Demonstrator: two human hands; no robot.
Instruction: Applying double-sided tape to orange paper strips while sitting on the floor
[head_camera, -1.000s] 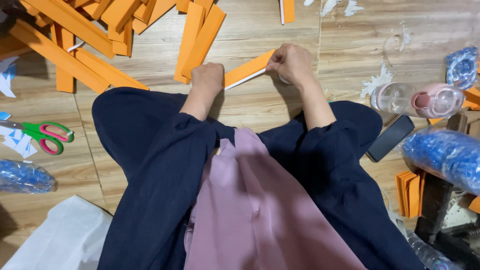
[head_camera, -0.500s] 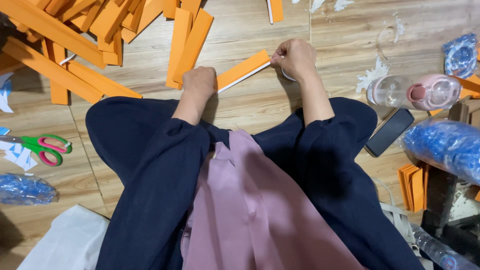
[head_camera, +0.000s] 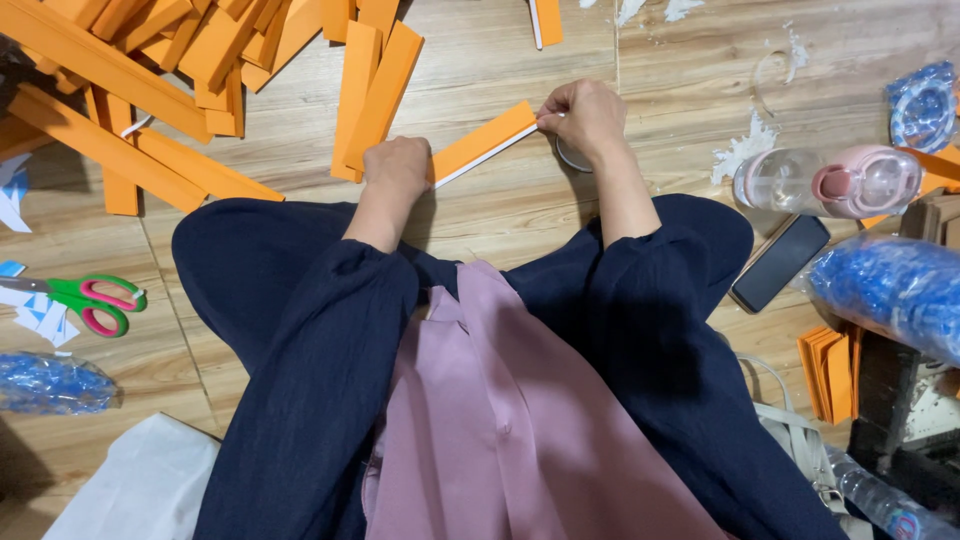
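Observation:
I sit on a wooden floor with an orange paper strip (head_camera: 483, 141) stretched between my hands; its white underside shows along the lower edge. My left hand (head_camera: 397, 167) grips the strip's near left end with closed fingers. My right hand (head_camera: 584, 117) pinches the far right end. A small round roll of tape (head_camera: 571, 157) lies partly hidden under my right hand. Two more orange strips (head_camera: 375, 92) lie side by side just beyond my left hand.
A heap of orange strips (head_camera: 150, 70) covers the upper left floor. Green and pink scissors (head_camera: 88, 300) lie at left. At right are a clear bottle with a pink cap (head_camera: 828, 184), a dark phone (head_camera: 780, 262), blue plastic bags (head_camera: 890, 290) and folded orange pieces (head_camera: 830, 372).
The view has shifted slightly. Both hands keep hold of the same strip, which stays stretched between them.

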